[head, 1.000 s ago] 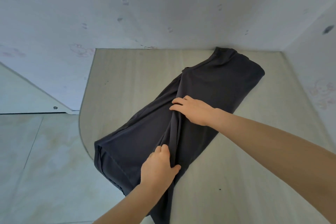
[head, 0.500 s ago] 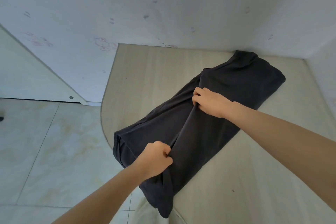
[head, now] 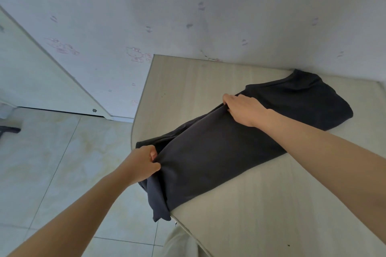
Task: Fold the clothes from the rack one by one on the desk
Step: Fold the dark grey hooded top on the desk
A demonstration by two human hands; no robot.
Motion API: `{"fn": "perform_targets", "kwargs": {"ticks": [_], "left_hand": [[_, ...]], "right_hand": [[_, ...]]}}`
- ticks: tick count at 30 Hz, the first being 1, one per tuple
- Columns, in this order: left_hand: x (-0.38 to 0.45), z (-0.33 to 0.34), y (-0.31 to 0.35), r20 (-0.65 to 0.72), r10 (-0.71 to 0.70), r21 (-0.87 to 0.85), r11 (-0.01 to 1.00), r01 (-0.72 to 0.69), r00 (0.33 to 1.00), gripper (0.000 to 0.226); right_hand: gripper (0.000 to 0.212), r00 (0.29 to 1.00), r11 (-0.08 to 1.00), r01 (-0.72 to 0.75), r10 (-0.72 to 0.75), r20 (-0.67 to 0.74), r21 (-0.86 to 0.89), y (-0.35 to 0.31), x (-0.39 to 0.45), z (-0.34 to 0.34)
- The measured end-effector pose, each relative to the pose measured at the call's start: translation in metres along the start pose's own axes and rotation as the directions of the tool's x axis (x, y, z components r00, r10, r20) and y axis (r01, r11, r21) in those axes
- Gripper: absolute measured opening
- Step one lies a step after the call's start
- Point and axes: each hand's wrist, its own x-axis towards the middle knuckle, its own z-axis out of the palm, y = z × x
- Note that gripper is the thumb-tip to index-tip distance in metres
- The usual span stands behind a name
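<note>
1. Fabric of the dark grey soft cotton garment looks light and limp, so pinching its long folded edge suits it; it lies on the pale wooden desk (one end overhanging).
2. Left hand and right hand both pinch that edge.
3. Since earlier, the fold has apparently been carried leftward.

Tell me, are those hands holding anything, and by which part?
Both grip the dark garment along its long folded edge: the left hand near the end overhanging the desk, the right hand farther up.
</note>
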Motion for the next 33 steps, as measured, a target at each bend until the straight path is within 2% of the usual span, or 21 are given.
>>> {"fn": "perform_targets", "kwargs": {"ticks": [4,8,12,15,18,21,24,26,28,29,31,33], "left_hand": [[0.015,-0.005,-0.013,-0.155,-0.040,-0.046,0.998,0.033,0.987,0.012],[0.037,-0.014,-0.025,-0.265,-0.068,-0.089,0.995,0.046,0.962,0.004],[0.060,-0.025,-0.035,-0.449,-0.016,-0.004,1.000,0.016,0.894,0.014],[0.074,-0.031,-0.039,-0.524,0.068,0.070,0.997,-0.036,0.849,0.014],[0.078,-0.032,-0.035,-0.415,0.167,0.098,0.986,-0.138,0.894,0.019],[0.074,-0.028,-0.029,-0.217,0.154,0.180,0.977,-0.115,0.964,0.037],[0.065,-0.024,-0.027,-0.200,0.139,0.246,0.965,-0.088,0.970,0.044],[0.055,-0.019,-0.025,-0.202,0.139,0.271,0.959,-0.081,0.969,0.047],[0.045,-0.014,-0.025,-0.203,0.134,0.254,0.964,-0.080,0.970,0.046],[0.041,-0.011,-0.027,-0.209,0.138,0.257,0.963,-0.082,0.968,0.042],[0.035,-0.009,-0.031,-0.197,0.162,0.303,0.948,-0.097,0.967,0.033],[0.034,-0.009,-0.036,-0.181,0.183,0.345,0.932,-0.112,0.966,0.022]], "right_hand": [[0.006,1.000,0.999,-0.021,0.021,0.004,0.028,-0.003,0.018,0.008],[0.016,0.998,0.998,-0.053,0.054,-0.030,0.036,0.003,0.034,0.015],[0.026,0.997,0.997,-0.077,0.076,-0.035,-0.031,0.007,0.041,0.027],[0.030,0.992,0.994,-0.106,0.105,-0.076,-0.014,0.006,0.036,0.032],[0.040,0.975,0.989,-0.149,0.143,-0.172,-0.017,0.003,0.021,0.036],[0.043,0.942,0.990,-0.140,0.128,-0.310,-0.017,-0.004,-0.006,0.036],[0.039,0.922,0.991,-0.129,0.136,-0.361,0.043,-0.016,-0.038,0.042],[0.031,0.904,0.963,-0.195,0.250,-0.347,0.185,-0.027,-0.065,0.049],[0.025,0.869,0.864,-0.263,0.405,-0.283,0.429,-0.039,-0.092,0.058],[0.023,0.852,0.776,-0.291,0.476,-0.218,0.560,-0.047,-0.103,0.065],[0.021,0.805,0.540,-0.354,0.592,-0.046,0.763,-0.067,-0.128,0.076],[0.019,0.756,0.331,-0.429,0.641,0.133,0.840,-0.088,-0.144,0.090]]}}
